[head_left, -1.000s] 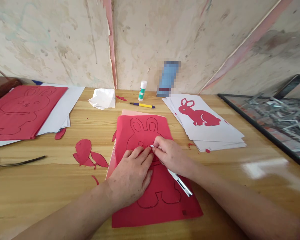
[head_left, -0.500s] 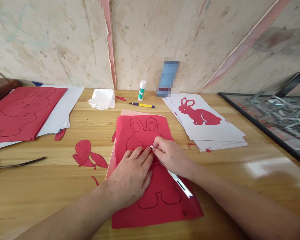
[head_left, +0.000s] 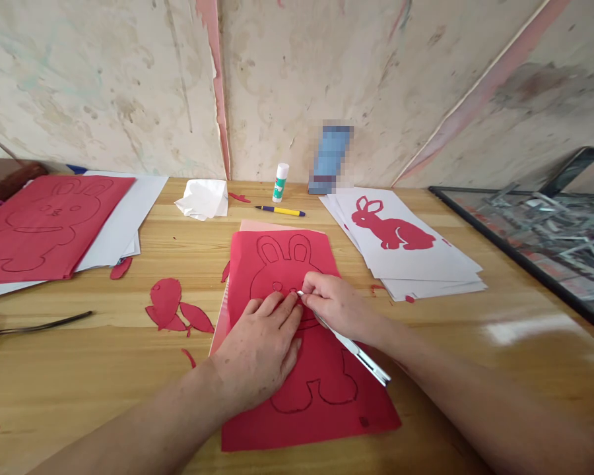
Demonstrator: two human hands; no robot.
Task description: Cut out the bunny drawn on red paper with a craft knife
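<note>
A red sheet [head_left: 327, 396] with a drawn rabbit outline lies on the wooden table [head_left: 475, 343] in front of me. My left hand [head_left: 260, 346] lies flat on it, fingers spread, pressing the paper down. Pinched in my right hand [head_left: 339, 307] is a slim silver craft knife [head_left: 356, 353]. Its tip touches the paper at the rabbit's face, just beside my left fingertips. The handle sticks out toward the lower right.
Red paper scraps [head_left: 171, 307] lie to the left. Farther left is another red rabbit sheet [head_left: 39, 227] on white paper. A stack of white sheets with a red rabbit cut-out [head_left: 393, 231] sits at the right. A glue stick [head_left: 280, 182], pen [head_left: 280, 210], crumpled tissue [head_left: 202, 198] and framed glass [head_left: 539, 244] are nearby.
The knife handle has swung slightly, lying flatter toward the lower right. Both hands stay at the same spot on the rabbit's face.
</note>
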